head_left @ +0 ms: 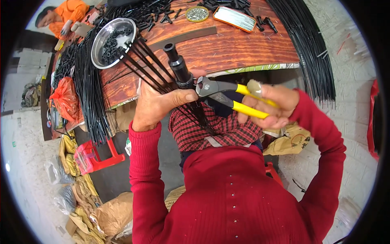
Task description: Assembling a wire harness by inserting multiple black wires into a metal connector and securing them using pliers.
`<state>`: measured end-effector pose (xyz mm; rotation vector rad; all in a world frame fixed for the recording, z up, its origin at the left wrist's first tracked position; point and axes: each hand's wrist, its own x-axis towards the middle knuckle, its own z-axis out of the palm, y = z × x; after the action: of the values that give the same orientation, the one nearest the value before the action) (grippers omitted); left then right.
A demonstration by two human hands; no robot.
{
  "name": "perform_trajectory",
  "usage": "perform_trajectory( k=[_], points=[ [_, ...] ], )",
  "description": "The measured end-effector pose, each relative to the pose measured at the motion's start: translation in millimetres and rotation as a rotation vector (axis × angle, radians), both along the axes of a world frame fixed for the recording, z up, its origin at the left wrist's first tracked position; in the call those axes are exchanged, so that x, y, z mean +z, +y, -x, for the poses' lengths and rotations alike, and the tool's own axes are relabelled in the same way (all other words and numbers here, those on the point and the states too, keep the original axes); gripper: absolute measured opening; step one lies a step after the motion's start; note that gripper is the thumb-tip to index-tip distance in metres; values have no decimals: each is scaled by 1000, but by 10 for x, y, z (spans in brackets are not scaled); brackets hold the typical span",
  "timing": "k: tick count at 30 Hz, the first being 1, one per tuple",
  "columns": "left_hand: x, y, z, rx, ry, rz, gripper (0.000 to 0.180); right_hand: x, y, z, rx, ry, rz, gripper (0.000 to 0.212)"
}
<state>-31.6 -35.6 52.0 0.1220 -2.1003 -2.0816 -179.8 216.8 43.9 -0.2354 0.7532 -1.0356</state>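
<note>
Black tube (181, 70) sits between thumb (183, 96) and left fingers (198, 73), apparently closed on it; right fingers (278, 121) half-curl round yellow-handled pliers (222, 86).

Nothing reads clearly; the brown sack (283, 144) bears dark, perhaps lettered, print (301, 139).

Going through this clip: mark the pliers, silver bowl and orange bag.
Pliers (222, 86), head view: upper metal arm.
Silver bowl (98, 48), head view: left inner wall.
Orange bag (66, 99), head view: middle of its side.
</note>
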Motion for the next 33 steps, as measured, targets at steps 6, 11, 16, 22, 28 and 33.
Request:
perform_trajectory(
  k=[6,11,16,22,28,33],
  points=[
    [-110,-160,-125,-26,27,-69,40,164,-59,-408,-50,271,68,75],
    [-108,-171,-119,63,-61,-105,51,144,-79,-479,-152,571,126,63],
    [-86,-182,-146,31,2,-78,36,204,-81,-351,-109,629,86,26],
    [-68,-161,-135,39,37,-38,38,322,-145,-250,-92,819,231,37],
    [-47,-158,-189,26,-63,-30,52,472,-185,-172,-44,685,259,35],
    [-80,-212,-222,34,-85,-14,55,610,-239,-125,13,627,188,38]
  ],
)
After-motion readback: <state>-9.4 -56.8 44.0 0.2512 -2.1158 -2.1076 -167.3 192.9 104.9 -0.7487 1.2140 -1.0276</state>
